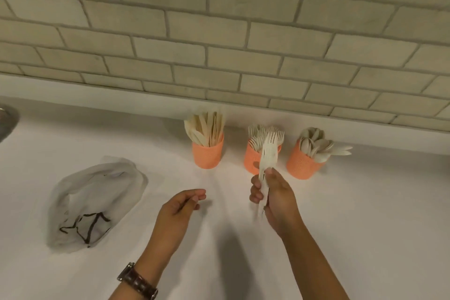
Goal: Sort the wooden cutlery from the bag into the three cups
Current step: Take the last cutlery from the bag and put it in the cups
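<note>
Wooden forks [267, 153] — pale, flat, thin-tined

Three orange cups stand in a row near the brick wall [219, 44], with narrow gaps between: knife cup [208, 154], fork cup [252, 162], spoon cup [302, 165], its spoons leaning out rightward. The right hand [275, 200] with a fork bundle [267, 151] blocks the fork cup's front. A crumpled plastic bag [97, 197] lies left, with bare counter [170, 173] between bag and cups.

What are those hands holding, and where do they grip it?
The right hand grips a bunch of wooden forks by the handles, tines up. The left hand holds nothing.
</note>
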Tool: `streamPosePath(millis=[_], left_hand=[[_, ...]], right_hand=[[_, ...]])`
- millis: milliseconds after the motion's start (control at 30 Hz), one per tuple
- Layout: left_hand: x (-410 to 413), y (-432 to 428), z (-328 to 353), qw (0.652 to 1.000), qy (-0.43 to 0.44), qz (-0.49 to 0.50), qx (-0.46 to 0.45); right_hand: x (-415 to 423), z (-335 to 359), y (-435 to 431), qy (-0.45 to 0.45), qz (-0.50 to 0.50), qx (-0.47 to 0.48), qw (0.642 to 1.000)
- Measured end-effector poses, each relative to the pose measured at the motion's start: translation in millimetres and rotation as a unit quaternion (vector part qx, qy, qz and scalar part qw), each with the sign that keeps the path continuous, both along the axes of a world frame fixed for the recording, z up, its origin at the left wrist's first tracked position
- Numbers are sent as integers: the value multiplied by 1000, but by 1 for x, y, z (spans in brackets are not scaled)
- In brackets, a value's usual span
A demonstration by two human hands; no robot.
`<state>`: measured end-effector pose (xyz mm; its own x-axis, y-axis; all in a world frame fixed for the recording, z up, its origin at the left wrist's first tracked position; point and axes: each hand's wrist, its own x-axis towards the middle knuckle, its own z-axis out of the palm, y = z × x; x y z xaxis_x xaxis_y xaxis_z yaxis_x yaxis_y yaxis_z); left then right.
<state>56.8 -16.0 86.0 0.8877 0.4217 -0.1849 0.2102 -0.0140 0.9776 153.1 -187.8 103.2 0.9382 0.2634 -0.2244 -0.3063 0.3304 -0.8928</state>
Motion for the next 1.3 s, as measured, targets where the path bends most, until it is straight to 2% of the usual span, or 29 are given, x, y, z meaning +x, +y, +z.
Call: streamPosePath(millis=[133,333,400,500,567,700,767,833,900,967,1067,1300], left_hand=[[4,34,-2,1000,2,-21,-6],[12,49,-14,998,-5,-44,-44],[13,50,-19,997,-2,-54,-58],[14,53,-25,996,-1,-63,-64],[17,56,-28,996,2,-61,-70],[19,63,-37,997,9,-59,-54],[19,64,-41,997,12,-68,-45],[19,64,-43,996,19,-76,-39],[19,64,-44,996,25,-81,-35],[19,63,-46,995,33,-86,-29],[19,62,-47,994,44,-94,-18],[18,55,-47,994,50,-96,-24]], right_hand=[[38,19,-5,-48,-67,37,996],[93,31,-6,-126,-229,17,965],[104,17,-2,-120,-272,-3,955],[114,9,6,-94,-327,81,937],[119,10,13,-98,-376,72,919],[112,0,31,-89,-428,-56,898],[107,-9,37,-103,-435,-77,891],[102,-20,41,-133,-409,-111,896],[101,-38,42,-158,-374,-192,893],[104,-57,38,-167,-356,-297,870],[117,-70,24,-180,-326,-454,809],[114,-23,16,-224,-254,-528,779]])
